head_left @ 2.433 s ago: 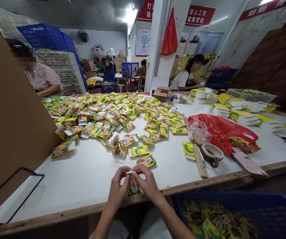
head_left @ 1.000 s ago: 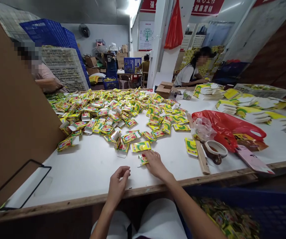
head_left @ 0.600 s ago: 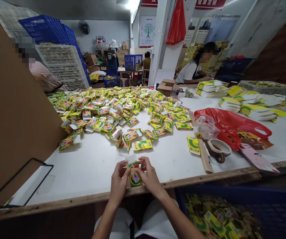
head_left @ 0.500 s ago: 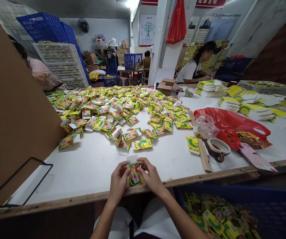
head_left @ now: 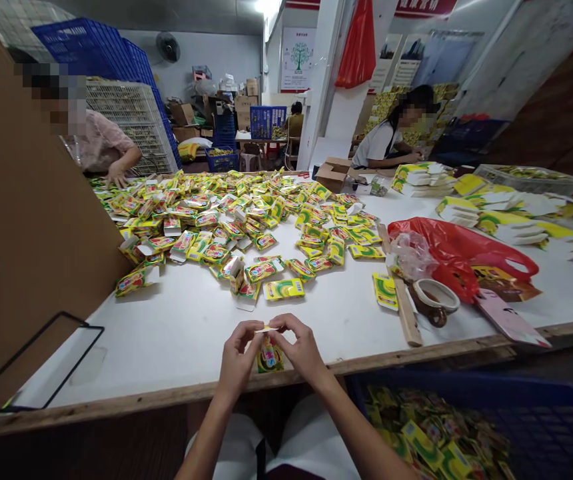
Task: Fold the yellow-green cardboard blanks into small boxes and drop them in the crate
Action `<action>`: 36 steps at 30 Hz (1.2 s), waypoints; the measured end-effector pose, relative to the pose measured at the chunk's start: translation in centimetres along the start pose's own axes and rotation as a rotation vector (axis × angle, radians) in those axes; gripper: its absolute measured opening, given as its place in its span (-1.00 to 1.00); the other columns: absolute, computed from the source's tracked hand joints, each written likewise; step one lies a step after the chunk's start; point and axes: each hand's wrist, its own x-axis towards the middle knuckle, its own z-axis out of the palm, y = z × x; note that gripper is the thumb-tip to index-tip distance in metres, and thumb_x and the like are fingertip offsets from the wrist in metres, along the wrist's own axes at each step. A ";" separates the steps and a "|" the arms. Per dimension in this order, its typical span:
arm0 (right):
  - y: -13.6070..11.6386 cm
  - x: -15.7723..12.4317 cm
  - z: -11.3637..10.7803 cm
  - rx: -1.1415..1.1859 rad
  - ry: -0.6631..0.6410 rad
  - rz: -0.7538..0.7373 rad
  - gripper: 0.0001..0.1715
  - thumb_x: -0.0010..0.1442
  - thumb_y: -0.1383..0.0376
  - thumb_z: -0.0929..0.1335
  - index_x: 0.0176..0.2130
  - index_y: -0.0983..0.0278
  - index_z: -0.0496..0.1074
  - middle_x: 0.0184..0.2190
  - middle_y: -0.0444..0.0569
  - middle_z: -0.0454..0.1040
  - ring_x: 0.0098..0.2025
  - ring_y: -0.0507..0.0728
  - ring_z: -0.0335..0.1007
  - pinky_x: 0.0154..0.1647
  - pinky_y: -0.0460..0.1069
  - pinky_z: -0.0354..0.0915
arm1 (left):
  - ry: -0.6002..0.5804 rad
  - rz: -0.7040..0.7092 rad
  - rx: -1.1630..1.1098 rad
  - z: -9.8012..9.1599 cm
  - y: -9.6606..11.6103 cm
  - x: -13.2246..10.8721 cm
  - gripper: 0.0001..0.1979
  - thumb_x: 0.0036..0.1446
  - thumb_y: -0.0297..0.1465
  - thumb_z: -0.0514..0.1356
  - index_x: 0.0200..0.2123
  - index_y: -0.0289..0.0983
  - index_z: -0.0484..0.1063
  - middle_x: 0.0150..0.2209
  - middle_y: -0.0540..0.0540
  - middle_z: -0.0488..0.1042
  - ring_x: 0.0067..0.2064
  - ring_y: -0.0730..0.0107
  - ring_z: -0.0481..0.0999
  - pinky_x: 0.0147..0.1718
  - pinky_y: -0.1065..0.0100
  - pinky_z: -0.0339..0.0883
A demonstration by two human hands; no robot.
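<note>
A small yellow, green and red printed carton [head_left: 269, 356] stands at the table's front edge, its lower end by the wooden edging. My left hand [head_left: 239, 348] is closed on its left side, thumb and fingertips at the top flap. From the right, my right hand [head_left: 296, 343] pinches the same flap, which is folded over toward me. The fingers hide most of the carton's upper part. Just beyond my hands lies a yellow carton [head_left: 284, 289], and behind it spreads a large heap of similar cartons [head_left: 211, 220].
A blue basket [head_left: 541, 413] of cartons sits below the table at right. On the table are a wooden strip [head_left: 407, 313], a mug [head_left: 435, 300], a red plastic bag [head_left: 466, 247] and a pink phone-like slab [head_left: 511, 319]. A cardboard panel [head_left: 31, 220] blocks the left. Co-workers sit across.
The carton's top flap, upright before, is now bent over between my fingertips. My hands have moved up to the carton's top. At left, a co-worker has leaned into view, one hand at the heap.
</note>
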 end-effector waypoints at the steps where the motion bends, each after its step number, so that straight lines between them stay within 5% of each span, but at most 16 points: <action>1: -0.2 -0.1 -0.1 -0.004 0.010 0.000 -0.85 0.17 0.26 0.33 -0.36 0.27 0.46 -0.34 -0.03 0.48 -0.26 0.10 0.39 -0.22 -0.02 0.31 | 0.011 0.011 0.017 0.1 0.1 -0.1 -0.80 0.09 -0.28 0.18 -0.28 -0.29 0.44 -0.23 -0.12 0.49 -0.15 0.29 0.48 -0.14 0.31 0.35; 11: -0.5 0.9 0.2 -0.093 0.047 0.078 -0.83 0.18 0.27 0.31 -0.39 0.29 0.44 -0.46 -0.08 0.45 -0.41 0.06 0.34 -0.34 -0.06 0.28 | 0.116 -0.041 0.043 0.9 0.3 0.7 -0.79 0.08 -0.26 0.19 -0.32 -0.30 0.44 -0.37 -0.07 0.51 -0.30 0.35 0.48 -0.29 0.38 0.36; 17: -0.1 -0.3 0.0 0.035 0.010 0.087 -0.88 0.16 0.30 0.33 -0.31 0.29 0.47 -0.37 -0.06 0.50 -0.29 0.09 0.41 -0.25 -0.05 0.32 | 0.045 -0.005 0.088 0.6 0.0 -0.1 -0.78 0.12 -0.27 0.16 -0.28 -0.29 0.47 -0.29 -0.11 0.52 -0.21 0.30 0.49 -0.20 0.34 0.36; 25: 0.4 -0.7 0.1 0.101 0.021 0.097 -0.89 0.14 0.33 0.35 -0.33 0.28 0.49 -0.35 -0.04 0.53 -0.29 0.10 0.44 -0.22 -0.04 0.34 | 0.001 0.212 0.257 -0.2 -0.3 -0.3 -0.82 0.17 -0.38 0.12 -0.22 -0.23 0.50 -0.27 -0.09 0.47 -0.18 0.32 0.46 -0.18 0.33 0.34; 36: 0.3 -1.2 0.4 0.046 0.076 0.105 -0.86 0.16 0.30 0.31 -0.32 0.28 0.47 -0.36 -0.03 0.50 -0.26 0.12 0.42 -0.20 -0.02 0.32 | -0.111 0.115 0.226 -0.1 -0.2 -1.4 -0.76 0.18 -0.33 0.10 -0.08 -0.22 0.38 -0.15 -0.11 0.45 -0.19 0.34 0.46 -0.17 0.30 0.36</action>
